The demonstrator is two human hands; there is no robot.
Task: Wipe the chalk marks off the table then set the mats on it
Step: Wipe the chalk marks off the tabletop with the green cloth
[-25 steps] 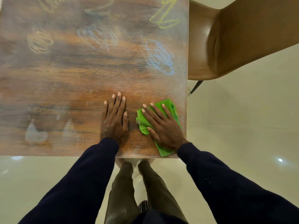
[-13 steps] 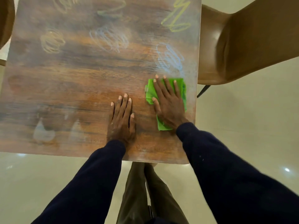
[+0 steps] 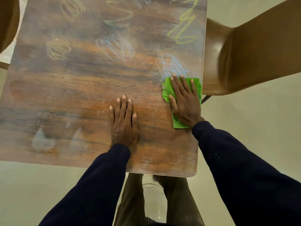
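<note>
- Head view: the right hand [image 3: 184, 101] lies flat on a folded green cloth [image 3: 196, 83] with its fingers straight and spread. It grips nothing. The palm pins the cloth to the table [image 3: 81, 92], likely so that pressure spreads across the whole pad.
- The cloth sits at the table's right edge, about midway up its length. Its far edge is just short of a blue scribble [image 3: 175, 66], and the fingertips reach that edge. The scribble looks like the next mark in the cloth's path.
- The left hand [image 3: 124, 121] rests palm down on bare wood near the front edge, fingers straight and close together, holding nothing. It seems to serve as a brace while the body leans over the top.
- Chalk marks are spread over the far half of the table:
  - a pale blue tangle [image 3: 115, 48] in the middle
  - a yellow-green zigzag [image 3: 184, 25] at the far right
  - 2 tan scribbles [image 3: 57, 48] to the left
- At the near left, 2 whitish smears [image 3: 43, 141] also show.
- The wood around both hands looks cleaner and warmer in tone than the rest.
- A brown chair [image 3: 244, 54] stands just beside the right edge, close to the cloth.
- No mats are in view, so by my judgement the wiping is early and most marks are unwiped.
</note>
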